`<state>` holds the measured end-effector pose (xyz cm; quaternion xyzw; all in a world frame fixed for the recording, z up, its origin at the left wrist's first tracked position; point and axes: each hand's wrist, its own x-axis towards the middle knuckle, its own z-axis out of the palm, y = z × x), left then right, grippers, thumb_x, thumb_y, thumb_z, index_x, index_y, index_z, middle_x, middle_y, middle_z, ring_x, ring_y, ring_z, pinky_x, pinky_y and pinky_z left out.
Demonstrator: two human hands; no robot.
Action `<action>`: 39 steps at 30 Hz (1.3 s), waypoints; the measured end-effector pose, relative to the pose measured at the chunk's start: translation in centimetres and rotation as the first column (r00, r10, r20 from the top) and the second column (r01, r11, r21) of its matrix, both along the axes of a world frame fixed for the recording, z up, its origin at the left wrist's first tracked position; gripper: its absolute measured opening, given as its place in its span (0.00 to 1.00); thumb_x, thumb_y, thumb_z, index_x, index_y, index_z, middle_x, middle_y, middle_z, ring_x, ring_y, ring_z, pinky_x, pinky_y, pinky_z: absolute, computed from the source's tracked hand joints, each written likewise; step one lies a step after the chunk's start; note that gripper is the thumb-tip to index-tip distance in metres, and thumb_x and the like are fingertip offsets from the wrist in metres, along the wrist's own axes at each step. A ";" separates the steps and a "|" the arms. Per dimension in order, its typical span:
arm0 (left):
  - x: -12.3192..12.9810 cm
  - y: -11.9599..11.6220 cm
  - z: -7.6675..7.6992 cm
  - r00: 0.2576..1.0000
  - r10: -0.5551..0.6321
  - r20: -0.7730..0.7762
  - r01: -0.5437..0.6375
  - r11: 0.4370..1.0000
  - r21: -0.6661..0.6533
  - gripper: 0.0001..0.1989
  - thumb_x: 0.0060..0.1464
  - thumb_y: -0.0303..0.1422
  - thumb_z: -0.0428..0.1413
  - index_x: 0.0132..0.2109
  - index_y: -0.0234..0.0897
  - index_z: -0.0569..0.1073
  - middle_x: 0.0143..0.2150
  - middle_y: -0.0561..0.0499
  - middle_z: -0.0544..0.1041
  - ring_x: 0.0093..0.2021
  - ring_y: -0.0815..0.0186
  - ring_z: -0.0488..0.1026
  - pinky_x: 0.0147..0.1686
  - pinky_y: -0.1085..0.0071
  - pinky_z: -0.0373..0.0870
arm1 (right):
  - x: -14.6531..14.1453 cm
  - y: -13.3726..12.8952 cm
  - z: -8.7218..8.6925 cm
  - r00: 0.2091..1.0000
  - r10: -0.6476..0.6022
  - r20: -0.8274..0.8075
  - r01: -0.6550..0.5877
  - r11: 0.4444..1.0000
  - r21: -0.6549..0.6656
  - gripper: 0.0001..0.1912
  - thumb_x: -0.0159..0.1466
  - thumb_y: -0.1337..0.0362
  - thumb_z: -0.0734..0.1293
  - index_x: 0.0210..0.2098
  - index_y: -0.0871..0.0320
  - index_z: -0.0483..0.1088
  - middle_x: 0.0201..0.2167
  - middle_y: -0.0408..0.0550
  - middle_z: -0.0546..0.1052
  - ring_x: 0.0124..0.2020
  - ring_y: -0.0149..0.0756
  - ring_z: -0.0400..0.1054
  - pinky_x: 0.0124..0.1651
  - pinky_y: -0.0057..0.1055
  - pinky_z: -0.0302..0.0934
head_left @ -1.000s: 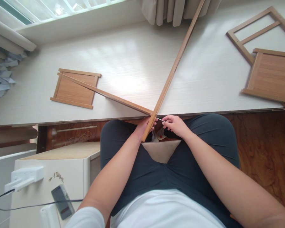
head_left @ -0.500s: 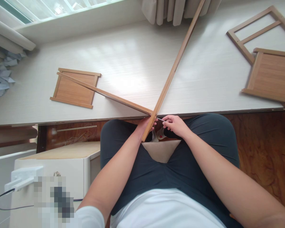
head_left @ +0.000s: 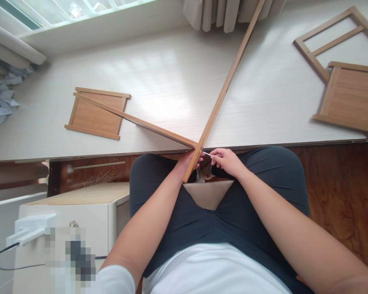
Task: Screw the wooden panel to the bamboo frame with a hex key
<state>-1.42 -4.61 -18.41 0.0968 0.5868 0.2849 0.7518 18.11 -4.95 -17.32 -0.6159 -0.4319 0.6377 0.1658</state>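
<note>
Thin metal tool is pinched between fingers of right hand, its tip held at long board, toward the near end; long board is gripped by left hand, fingers curled around, partly hidden; slanting board is seen meeting it from the left; framed panel is laid farther left on white ledge.

A ledge lies before the person: at left, a panel; at right, a second panel overlapping a frame. Between the panels, one bar extends leftward and another bar away, meeting near the left hand; right hand, just right. Cabinet, lower left.
</note>
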 end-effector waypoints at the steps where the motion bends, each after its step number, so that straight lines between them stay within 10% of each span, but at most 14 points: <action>1: 0.0 0.0 0.0 1.000 0.000 0.002 0.000 1.000 0.000 0.09 0.59 0.38 0.66 0.39 0.37 0.81 0.46 0.46 0.85 0.33 0.71 0.79 0.24 0.82 0.71 | 0.0 0.0 0.1 1.000 -0.002 -0.001 0.002 1.000 -0.003 0.07 0.64 0.65 0.66 0.39 0.60 0.76 0.26 0.45 0.80 0.22 0.29 0.67 0.25 0.24 0.59; 39: -0.1 0.1 -0.1 0.999 -0.001 0.053 0.003 1.000 -0.031 0.08 0.60 0.38 0.64 0.40 0.37 0.81 0.46 0.46 0.84 0.33 0.71 0.80 0.25 0.82 0.71 | 0.2 -0.3 -1.6 1.000 0.021 0.009 -0.021 0.998 0.055 0.13 0.69 0.59 0.61 0.35 0.57 0.73 0.25 0.44 0.79 0.20 0.28 0.66 0.25 0.24 0.57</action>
